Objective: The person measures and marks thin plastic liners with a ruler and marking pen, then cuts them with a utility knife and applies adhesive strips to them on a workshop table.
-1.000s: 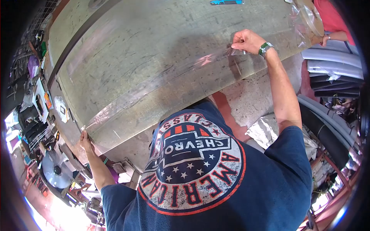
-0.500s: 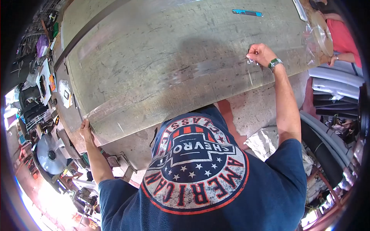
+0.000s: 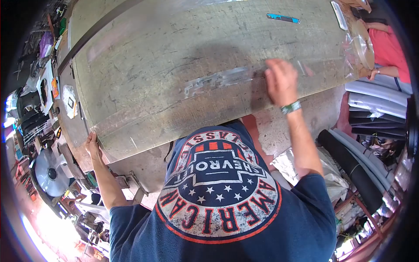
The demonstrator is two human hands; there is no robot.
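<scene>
A strip of clear plastic film (image 3: 209, 83) lies along the near side of the worn worktable (image 3: 152, 56), with glare on its middle. At the table's left corner my left hand (image 3: 92, 143) is closed, thumb and fingers pinching the end of the film. My right hand (image 3: 281, 81) is over the film right of the middle, blurred by motion. Its fingers look stretched out, and I see nothing held in them. A blue utility knife (image 3: 283, 18) lies farther back on the table.
A dark strip (image 3: 100, 32) crosses the table's far left. At the right end, a person in a red shirt (image 3: 388, 52) has a hand (image 3: 373, 74) by a roll of clear film (image 3: 363, 46). Material rolls (image 3: 375, 98) lie at right. A fan (image 3: 52, 174) stands at left.
My right hand has moved left and its finger pinch on the clear film has opened. My left hand still holds the film's end at the corner. The view has shifted slightly.
</scene>
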